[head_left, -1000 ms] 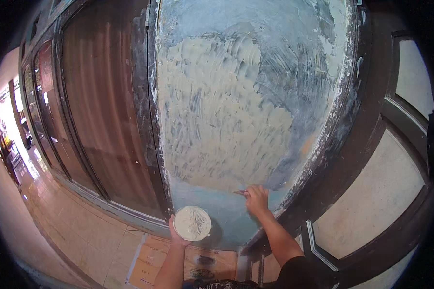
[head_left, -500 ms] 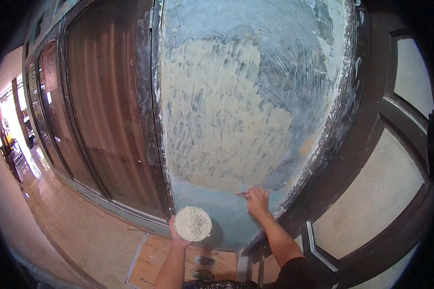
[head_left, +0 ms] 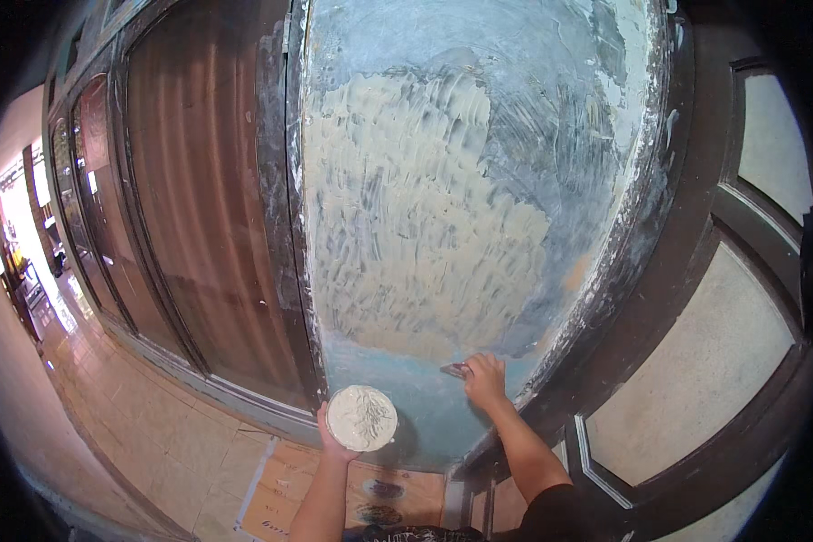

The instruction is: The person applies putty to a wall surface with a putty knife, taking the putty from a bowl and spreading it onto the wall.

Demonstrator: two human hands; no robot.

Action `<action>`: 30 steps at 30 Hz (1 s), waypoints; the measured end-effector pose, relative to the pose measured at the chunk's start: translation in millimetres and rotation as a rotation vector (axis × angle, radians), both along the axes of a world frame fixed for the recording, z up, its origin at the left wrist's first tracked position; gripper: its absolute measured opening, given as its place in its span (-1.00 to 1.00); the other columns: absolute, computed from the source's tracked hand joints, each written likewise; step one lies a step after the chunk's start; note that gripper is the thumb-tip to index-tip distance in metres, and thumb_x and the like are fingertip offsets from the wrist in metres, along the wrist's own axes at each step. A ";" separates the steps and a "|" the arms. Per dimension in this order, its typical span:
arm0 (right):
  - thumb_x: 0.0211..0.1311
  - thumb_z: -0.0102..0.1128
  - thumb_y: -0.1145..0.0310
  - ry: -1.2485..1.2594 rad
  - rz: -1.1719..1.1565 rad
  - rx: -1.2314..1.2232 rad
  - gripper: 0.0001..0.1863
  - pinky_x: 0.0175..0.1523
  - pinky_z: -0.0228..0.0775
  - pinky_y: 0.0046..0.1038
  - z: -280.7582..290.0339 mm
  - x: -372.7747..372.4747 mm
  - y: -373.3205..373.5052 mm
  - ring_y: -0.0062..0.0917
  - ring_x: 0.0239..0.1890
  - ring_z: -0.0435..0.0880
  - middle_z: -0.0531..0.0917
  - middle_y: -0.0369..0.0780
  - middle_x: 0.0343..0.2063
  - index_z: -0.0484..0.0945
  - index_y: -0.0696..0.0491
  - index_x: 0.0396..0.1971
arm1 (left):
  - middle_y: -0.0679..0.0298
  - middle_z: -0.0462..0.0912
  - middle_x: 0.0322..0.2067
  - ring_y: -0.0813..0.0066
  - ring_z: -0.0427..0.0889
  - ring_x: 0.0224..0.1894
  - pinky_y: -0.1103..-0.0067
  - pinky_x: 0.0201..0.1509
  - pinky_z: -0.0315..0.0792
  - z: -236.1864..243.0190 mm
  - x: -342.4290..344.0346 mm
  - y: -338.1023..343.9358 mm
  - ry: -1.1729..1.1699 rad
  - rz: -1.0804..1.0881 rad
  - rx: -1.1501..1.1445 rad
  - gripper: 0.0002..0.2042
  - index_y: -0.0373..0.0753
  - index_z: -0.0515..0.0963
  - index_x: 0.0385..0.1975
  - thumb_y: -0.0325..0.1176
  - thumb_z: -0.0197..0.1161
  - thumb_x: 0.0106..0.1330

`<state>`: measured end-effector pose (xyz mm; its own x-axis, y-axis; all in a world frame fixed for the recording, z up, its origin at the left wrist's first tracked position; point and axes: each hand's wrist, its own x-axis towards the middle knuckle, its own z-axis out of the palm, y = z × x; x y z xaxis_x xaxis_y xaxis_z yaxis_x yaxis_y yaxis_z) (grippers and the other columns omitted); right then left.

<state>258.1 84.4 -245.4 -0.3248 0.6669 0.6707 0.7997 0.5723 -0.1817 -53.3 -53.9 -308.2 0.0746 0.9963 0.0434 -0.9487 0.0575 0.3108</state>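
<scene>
My left hand grips a round tub heaped with cream paste, low at the middle of the view. My right hand is closed around a small flat blade, apparently a putty knife, at the lower border of rough cream paste spread on a tall blue-grey panel. The paste is streaked and covers much of the panel's middle and left; blue-grey shows above it, to its right and below it. Whether the blade touches the surface I cannot tell.
Dark-framed glass panes with brown drapes stand at left, beside a tiled walkway leading to a bright opening. A dark wooden frame with pale panels lines the right. A marked cardboard sheet lies at the bottom.
My right hand has shifted slightly down and right with the blade. The upper part of the view has shifted a little rightward. My left hand still holds the tub in nearly the same spot.
</scene>
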 end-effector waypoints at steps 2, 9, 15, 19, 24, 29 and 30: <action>0.12 0.27 0.44 -0.036 -0.061 0.081 -0.86 -0.05 0.24 -0.10 23.3 -8.3 3.3 -0.22 -0.08 0.52 0.63 -0.28 -0.23 0.61 0.00 -0.28 | 0.00 0.49 0.28 -0.09 0.48 0.27 0.01 0.35 0.35 -2.5 -2.0 0.3 -0.013 -0.008 0.025 -0.18 -0.23 0.39 0.34 0.35 -0.13 0.31; 0.18 0.22 0.44 0.183 0.021 0.164 -0.93 -0.06 0.29 -0.13 101.4 -14.7 -4.1 -0.10 -0.16 0.52 0.62 -0.15 -0.30 0.56 0.08 -0.34 | 0.03 0.49 0.28 -0.09 0.49 0.27 0.00 0.36 0.34 14.3 -1.3 2.2 -0.046 -0.034 0.024 -0.20 -0.19 0.40 0.34 0.35 -0.09 0.31; 0.06 0.27 0.51 0.021 0.347 0.107 -0.85 -0.04 0.31 -0.16 52.6 -38.5 -32.6 -0.20 -0.17 0.53 0.65 -0.24 -0.26 0.61 0.01 -0.33 | 0.03 0.48 0.29 -0.09 0.46 0.30 -0.01 0.38 0.31 9.2 3.0 20.0 -0.034 -0.008 -0.001 -0.19 -0.18 0.39 0.35 0.36 -0.13 0.32; -0.11 0.32 0.53 -0.116 0.465 0.113 -0.67 -0.04 0.27 -0.23 34.7 -54.7 -53.7 -0.32 -0.13 0.51 0.66 -0.37 -0.16 0.67 -0.08 -0.26 | 0.02 0.47 0.30 -0.11 0.48 0.28 -0.03 0.37 0.32 14.7 10.5 23.8 -0.025 -0.033 0.032 -0.19 -0.18 0.40 0.34 0.37 -0.11 0.31; -0.19 0.35 0.53 -0.198 0.509 0.137 -0.53 -0.07 0.21 -0.25 37.1 -60.5 -59.8 -0.41 -0.14 0.48 0.64 -0.44 -0.13 0.70 -0.20 -0.17 | 0.02 0.46 0.31 -0.09 0.48 0.29 -0.01 0.38 0.32 11.3 13.4 25.5 0.037 -0.011 0.023 -0.19 -0.19 0.39 0.35 0.36 -0.13 0.32; -0.08 0.33 0.53 -0.226 0.538 0.145 -0.50 -0.03 0.20 -0.29 23.7 -64.1 -56.2 -0.44 -0.11 0.50 0.65 -0.47 -0.16 0.73 -0.33 -0.11 | 0.01 0.47 0.30 -0.09 0.48 0.29 0.00 0.39 0.30 17.1 15.0 25.1 0.024 -0.035 0.026 -0.19 -0.19 0.38 0.36 0.36 -0.15 0.34; -0.05 0.33 0.51 -0.228 0.539 0.154 -0.52 -0.02 0.20 -0.29 21.6 -65.0 -55.9 -0.45 -0.11 0.50 0.65 -0.47 -0.16 0.74 -0.34 -0.12 | 0.01 0.48 0.29 -0.10 0.48 0.28 0.00 0.40 0.31 17.3 15.1 24.9 0.023 -0.044 0.026 -0.19 -0.19 0.37 0.36 0.36 -0.15 0.34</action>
